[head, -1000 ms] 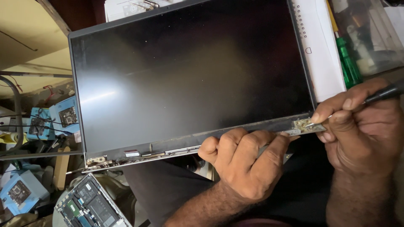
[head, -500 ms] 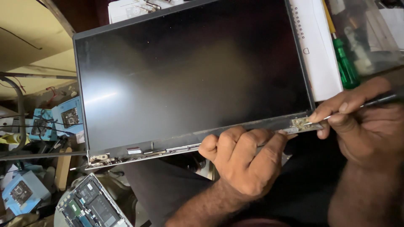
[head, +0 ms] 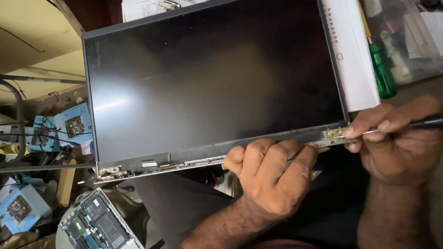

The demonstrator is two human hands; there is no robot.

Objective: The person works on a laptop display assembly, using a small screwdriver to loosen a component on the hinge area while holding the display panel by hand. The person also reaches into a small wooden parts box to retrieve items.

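A laptop screen panel (head: 212, 83), dark and switched off, lies tilted across my lap. My left hand (head: 272, 177) grips its lower edge near the middle, fingers curled under the bezel. My right hand (head: 397, 140) pinches a thin dark tool (head: 427, 122), held like a pen, with its tip on the metal hinge bracket (head: 333, 134) at the panel's lower right corner. Another hinge bracket (head: 110, 171) shows at the lower left corner.
A green-handled screwdriver (head: 381, 74) and a white sheet (head: 351, 55) lie at the upper right. Blue boxes with circuit boards (head: 69, 125) sit on the left. An opened laptop base (head: 99, 226) lies at the bottom left. Cardboard (head: 32, 50) fills the upper left.
The view has shifted slightly, so the panel sits a little further right in the picture. Both hands keep their hold, and the tool tip stays on the right hinge bracket.
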